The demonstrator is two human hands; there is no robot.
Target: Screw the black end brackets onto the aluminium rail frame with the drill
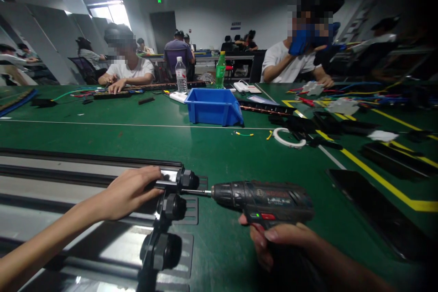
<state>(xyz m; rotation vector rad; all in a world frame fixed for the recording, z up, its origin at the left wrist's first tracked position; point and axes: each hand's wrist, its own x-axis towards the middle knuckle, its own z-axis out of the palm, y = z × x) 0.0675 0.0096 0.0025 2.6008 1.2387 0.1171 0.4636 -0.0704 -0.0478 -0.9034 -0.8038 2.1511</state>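
Observation:
Metal profiles [78, 230] with black end caps lie side by side at the lower left, a black cable gland [189, 179] on each end. My left hand [132, 191] rests on the end of the farthest profile, its fingers bent over the edge. My right hand [273, 239] is wrapped round the handle of a black power drill [263, 200], a finger at the red trigger. The drill lies level and points left; its long bit [196, 192] reaches the end cap beside the farthest gland. A small green light shows on the drill.
A blue bin [215, 107] stands mid-table, with a clear bottle [180, 75] and a green bottle [221, 70] behind. A black phone [379, 212] lies right of the drill. A white ring [289, 138], wires and black parts cover the right side. Two people sit across the table.

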